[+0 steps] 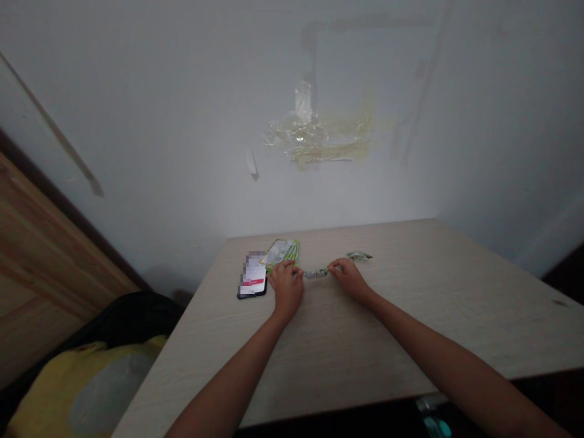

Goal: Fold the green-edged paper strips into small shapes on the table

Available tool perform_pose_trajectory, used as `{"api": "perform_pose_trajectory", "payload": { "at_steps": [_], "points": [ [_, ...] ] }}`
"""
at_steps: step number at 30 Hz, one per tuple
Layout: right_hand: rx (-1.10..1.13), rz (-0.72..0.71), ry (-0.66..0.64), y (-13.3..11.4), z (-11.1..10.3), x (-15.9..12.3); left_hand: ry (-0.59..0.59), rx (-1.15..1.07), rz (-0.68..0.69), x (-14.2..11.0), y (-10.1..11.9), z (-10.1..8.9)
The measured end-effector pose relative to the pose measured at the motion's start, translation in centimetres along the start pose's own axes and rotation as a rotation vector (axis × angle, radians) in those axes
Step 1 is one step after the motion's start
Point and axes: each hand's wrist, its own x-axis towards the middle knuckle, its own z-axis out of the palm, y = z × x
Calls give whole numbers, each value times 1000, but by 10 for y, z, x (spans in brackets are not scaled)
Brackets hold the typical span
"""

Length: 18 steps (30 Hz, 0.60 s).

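A narrow, folded printed strip in white, grey and green stretches between my two hands, low over the table. My left hand is closed on its left end, with fingers bent. At the right end, my right hand pinches it between thumb and forefinger. Whether the strip is paper or a plastic wrapper I cannot tell. Just beyond my left hand lie several flat green-and-white printed packets, overlapping. A small folded piece with a similar print rests on the table behind my right hand.
A phone with its screen lit lies left of my left hand, beside the packets. The pale wooden table meets a wall with old tape on it. Left of the table is a yellow and grey soft item.
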Motion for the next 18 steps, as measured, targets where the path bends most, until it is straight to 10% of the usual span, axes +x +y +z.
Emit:
{"api": "perform_pose_trajectory", "payload": {
  "at_steps": [18],
  "points": [
    [-129, -87, -56, 8, 1, -1, -149, 170, 262, -4, 4, -10]
  ]
}}
